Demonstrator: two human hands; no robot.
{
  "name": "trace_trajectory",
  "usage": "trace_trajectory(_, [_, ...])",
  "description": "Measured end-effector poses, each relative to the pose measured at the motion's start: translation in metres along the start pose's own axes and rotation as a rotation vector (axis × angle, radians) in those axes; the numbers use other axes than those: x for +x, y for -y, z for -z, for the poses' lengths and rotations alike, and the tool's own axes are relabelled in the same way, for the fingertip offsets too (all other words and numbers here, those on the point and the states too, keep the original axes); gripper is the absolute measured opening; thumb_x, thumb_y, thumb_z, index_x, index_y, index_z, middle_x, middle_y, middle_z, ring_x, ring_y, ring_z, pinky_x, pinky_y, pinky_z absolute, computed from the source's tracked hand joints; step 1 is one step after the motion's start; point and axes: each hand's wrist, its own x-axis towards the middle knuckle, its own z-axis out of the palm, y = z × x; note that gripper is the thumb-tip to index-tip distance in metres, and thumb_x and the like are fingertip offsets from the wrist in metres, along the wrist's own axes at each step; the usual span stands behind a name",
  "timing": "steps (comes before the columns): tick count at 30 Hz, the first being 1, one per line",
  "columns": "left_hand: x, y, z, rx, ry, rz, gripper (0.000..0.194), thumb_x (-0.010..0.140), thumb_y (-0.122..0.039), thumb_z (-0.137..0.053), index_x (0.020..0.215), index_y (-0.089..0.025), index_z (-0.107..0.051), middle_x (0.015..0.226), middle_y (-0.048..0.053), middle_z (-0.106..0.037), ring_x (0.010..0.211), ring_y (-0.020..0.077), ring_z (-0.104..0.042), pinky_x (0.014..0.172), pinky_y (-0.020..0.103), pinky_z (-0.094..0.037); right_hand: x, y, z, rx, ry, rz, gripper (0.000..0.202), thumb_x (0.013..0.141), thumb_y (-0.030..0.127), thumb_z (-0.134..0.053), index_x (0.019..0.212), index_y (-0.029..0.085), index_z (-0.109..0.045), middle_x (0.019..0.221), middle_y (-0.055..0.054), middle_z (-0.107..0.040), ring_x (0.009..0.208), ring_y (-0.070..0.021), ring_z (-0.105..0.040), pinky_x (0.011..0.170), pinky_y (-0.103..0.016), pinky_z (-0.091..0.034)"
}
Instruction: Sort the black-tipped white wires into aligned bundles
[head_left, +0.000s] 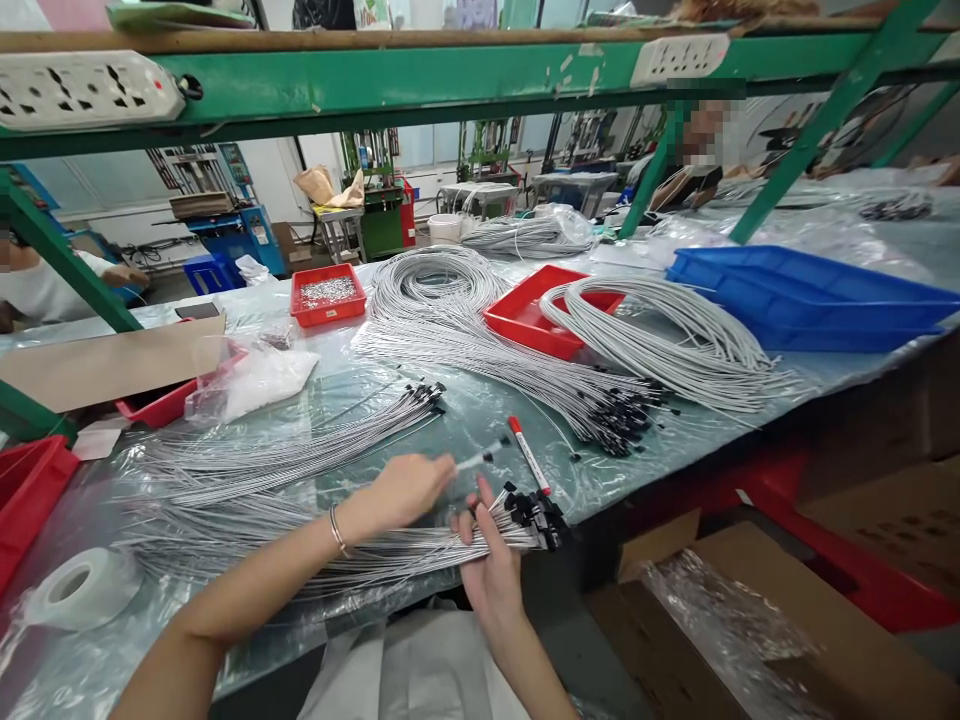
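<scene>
My left hand, a bracelet at its wrist, is closed round a thin grey cable with a small black connector, blurred by motion. Just to its right, my right hand has its fingers curled round a bundle of grey cables near their black connector ends. Beyond the hands lies a red and white marker. A smaller cable bundle rests behind my left forearm, and a larger one fans out farther back, its black ends pointing right.
Coiled cables partly cover a red tray. Farther right sits a blue tray; a red tray of small parts stands at the back. A tape roll lies at left. Green bars cross above. Two people sit beyond the table.
</scene>
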Motion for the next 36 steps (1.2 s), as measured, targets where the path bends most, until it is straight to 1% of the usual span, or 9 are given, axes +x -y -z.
trace_trajectory(3, [-0.021,-0.016,0.008,0.010,0.097,-0.222,0.026,0.093,-0.028,-0.029,0.094,-0.020,-0.053,0.069,0.006,-0.060,0.064,0.0203,-0.056,0.058,0.029,-0.038,0.002,-0.002,0.005,-0.013,-0.009,-0.032,0.033,0.063,0.037,-0.072,0.091,0.021,-0.063,0.060,0.006,-0.048,0.053,-0.0087,-0.039,0.064,-0.028,-0.041])
trace_trajectory(5, [-0.017,-0.010,0.009,-0.007,0.120,-0.263,0.032,0.093,-0.036,-0.028,0.088,-0.020,-0.056,0.068,0.006,-0.060,0.067,0.0205,-0.056,0.061,0.029,-0.039,0.003,-0.004,0.008,-0.015,-0.018,-0.058,0.028,0.065,0.041,-0.071,0.080,0.019,-0.063,0.057,0.005,-0.047,0.054,-0.0096,-0.041,0.063,-0.028,-0.041])
trace_trajectory(8, [0.013,0.022,0.000,0.030,0.053,-0.022,0.043,0.090,-0.049,-0.028,0.082,-0.017,-0.056,0.074,0.009,-0.061,0.072,0.0223,-0.057,0.064,0.031,-0.041,0.002,-0.004,0.010,0.001,-0.047,-0.061,0.028,0.064,0.044,-0.071,0.070,0.019,-0.059,0.068,0.002,-0.054,0.066,-0.0131,-0.050,0.070,-0.030,-0.043])
trace_trajectory(10, [0.038,0.048,-0.012,0.079,-0.078,0.188,0.037,0.088,-0.046,-0.036,0.094,-0.014,-0.054,0.094,0.015,-0.059,0.088,0.0270,-0.055,0.072,0.035,-0.042,0.001,-0.002,0.009,0.004,-0.021,-0.043,0.028,0.065,0.045,-0.070,0.066,0.021,-0.056,0.067,0.002,-0.053,0.081,-0.0174,-0.054,0.079,-0.034,-0.042])
trace_trajectory(14, [0.063,0.077,-0.034,0.070,-0.098,0.232,0.030,0.088,-0.040,-0.041,0.095,-0.014,-0.053,0.101,0.016,-0.056,0.096,0.0279,-0.053,0.080,0.037,-0.042,0.000,0.000,0.008,0.023,0.092,-0.019,0.029,0.070,0.045,-0.066,0.062,0.021,-0.051,0.055,0.005,-0.042,0.065,-0.0140,-0.050,0.081,-0.036,-0.041])
trace_trajectory(21, [0.057,0.085,-0.041,0.015,-0.064,0.234,0.029,0.089,-0.039,-0.039,0.100,-0.015,-0.050,0.094,0.013,-0.060,0.084,0.0255,-0.058,0.070,0.034,-0.044,-0.001,0.002,0.006,0.071,0.133,-0.012,0.028,0.075,0.040,-0.063,0.061,0.020,-0.048,0.055,0.006,-0.035,0.053,-0.0103,-0.034,0.073,-0.033,-0.039])
trace_trajectory(24, [0.060,0.090,-0.039,-0.002,-0.063,0.230,0.025,0.089,-0.038,-0.038,0.092,-0.017,-0.052,0.089,0.010,-0.062,0.084,0.0235,-0.059,0.072,0.031,-0.043,-0.001,0.002,0.006,0.075,0.134,-0.013,0.028,0.076,0.040,-0.063,0.062,0.020,-0.047,0.055,0.006,-0.035,0.053,-0.0105,-0.033,0.073,-0.033,-0.039])
trace_trajectory(28, [0.059,0.093,-0.037,-0.021,-0.132,0.288,0.032,0.093,-0.038,-0.027,0.106,-0.016,-0.046,0.087,0.010,-0.062,0.081,0.0232,-0.060,0.071,0.032,-0.043,-0.002,0.001,0.007,0.070,0.152,-0.018,0.030,0.077,0.039,-0.061,0.061,0.020,-0.046,0.055,0.005,-0.035,0.054,-0.0106,-0.034,0.074,-0.033,-0.038])
trace_trajectory(36, [0.050,0.094,-0.034,-0.104,-0.206,0.300,0.028,0.089,-0.036,-0.038,0.094,-0.016,-0.058,0.096,0.012,-0.062,0.088,0.0231,-0.057,0.071,0.029,-0.040,-0.001,0.001,0.006,0.048,0.128,-0.011,0.028,0.074,0.041,-0.063,0.063,0.020,-0.049,0.054,0.006,-0.035,0.052,-0.0100,-0.034,0.071,-0.033,-0.039])
